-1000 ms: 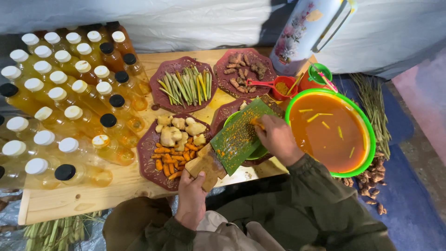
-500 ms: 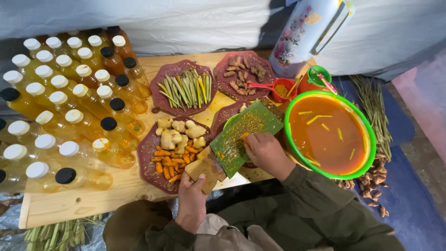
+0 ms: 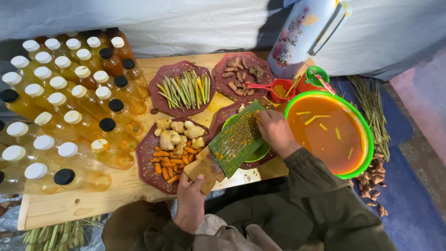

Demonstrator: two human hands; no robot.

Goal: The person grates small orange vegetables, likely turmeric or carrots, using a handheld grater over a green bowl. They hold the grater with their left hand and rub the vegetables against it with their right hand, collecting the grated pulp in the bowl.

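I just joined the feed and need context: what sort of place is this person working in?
Probably a makeshift stall or tent where herbal drinks are made: a low wooden table against tarp sheeting, rows of capped bottles of yellow liquid, plates of ginger and turmeric roots, and a grater under the right hand.

Left of the left hand [image 3: 190,204] stand about twenty-seven bottles [image 3: 69,102], around nineteen with white caps and eight with black. Four dark red plates [image 3: 153,160] lie beyond the hands. Beside the right hand [image 3: 276,132] there is one orange basin [image 3: 367,135], one grater [image 3: 234,139] and one flask [image 3: 304,35].
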